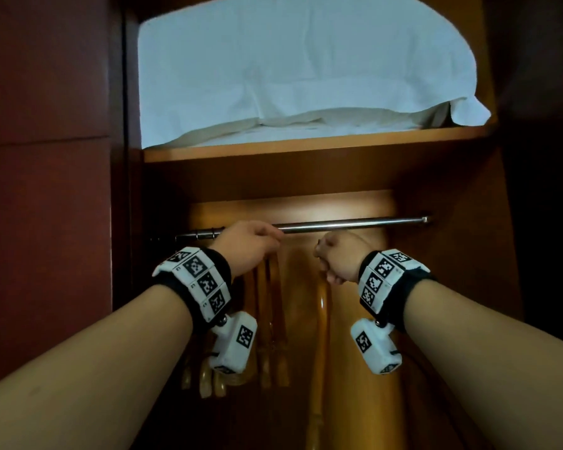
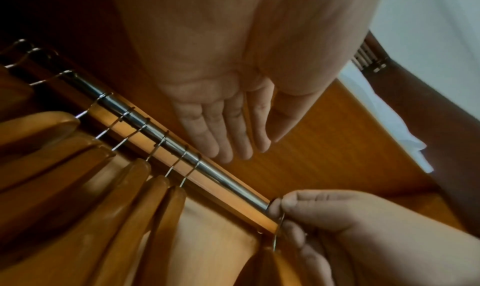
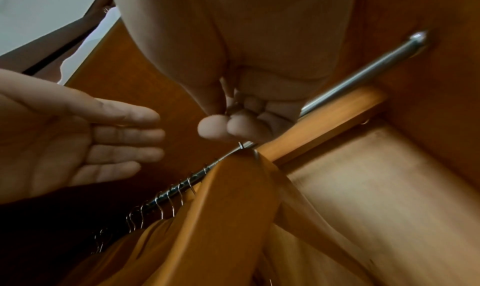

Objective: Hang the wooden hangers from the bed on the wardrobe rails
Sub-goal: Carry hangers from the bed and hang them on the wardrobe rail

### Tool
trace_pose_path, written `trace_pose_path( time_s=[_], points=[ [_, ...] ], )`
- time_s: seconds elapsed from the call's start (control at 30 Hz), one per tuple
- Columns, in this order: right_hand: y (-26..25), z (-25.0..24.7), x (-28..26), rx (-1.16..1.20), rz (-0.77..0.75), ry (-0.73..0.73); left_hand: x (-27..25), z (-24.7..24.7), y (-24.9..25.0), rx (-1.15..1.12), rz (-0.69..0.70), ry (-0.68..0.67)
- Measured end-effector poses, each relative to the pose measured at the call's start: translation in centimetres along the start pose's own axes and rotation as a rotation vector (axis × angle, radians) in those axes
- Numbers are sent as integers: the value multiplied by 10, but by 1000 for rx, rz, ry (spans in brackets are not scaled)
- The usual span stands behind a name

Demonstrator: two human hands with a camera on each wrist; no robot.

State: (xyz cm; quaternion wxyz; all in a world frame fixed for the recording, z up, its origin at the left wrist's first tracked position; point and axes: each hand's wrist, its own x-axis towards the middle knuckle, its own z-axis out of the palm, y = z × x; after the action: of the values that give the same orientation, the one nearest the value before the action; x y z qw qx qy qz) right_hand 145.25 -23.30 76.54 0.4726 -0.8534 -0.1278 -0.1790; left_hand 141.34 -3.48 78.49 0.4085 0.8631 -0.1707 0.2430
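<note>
A metal rail [image 1: 355,223] crosses the wardrobe. Several wooden hangers [image 2: 135,187] hang by wire hooks on its left part, close together. My right hand [image 3: 226,128] pinches the wire hook of one more wooden hanger [image 3: 233,198], right at the rail [image 3: 363,72]. That hanger [image 1: 322,319] hangs below my right hand [image 1: 338,261]. Whether its hook bears on the rail, I cannot tell. My left hand [image 2: 241,150] is open with straight fingers, close above the rail [image 2: 145,122] and holding nothing. In the head view my left hand [image 1: 247,245] is just left of the right one.
A wooden shelf [image 1: 306,147] directly above the rail carries white folded bedding [image 1: 306,76]. The wardrobe's side walls close in on both sides. The rail's right stretch to its end fitting [image 1: 424,219] carries no hangers.
</note>
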Motion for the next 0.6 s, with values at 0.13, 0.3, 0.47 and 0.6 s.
trace_pose_path(
  time_s=[0.13, 0.3, 0.47, 0.6],
  points=[
    [-12, 3, 30, -43, -66, -28, 23, 5, -6, 149, -10, 38],
    [-24, 6, 63, -45, -129, -58, 45, 5, -2, 329, 50, -3],
    [-31, 13, 90, -64, -139, -108, 63, 4, 6, 570, 112, -58],
    [-37, 17, 101, -249, -200, -134, 77, 5, 6, 710, 114, -73]
  ],
)
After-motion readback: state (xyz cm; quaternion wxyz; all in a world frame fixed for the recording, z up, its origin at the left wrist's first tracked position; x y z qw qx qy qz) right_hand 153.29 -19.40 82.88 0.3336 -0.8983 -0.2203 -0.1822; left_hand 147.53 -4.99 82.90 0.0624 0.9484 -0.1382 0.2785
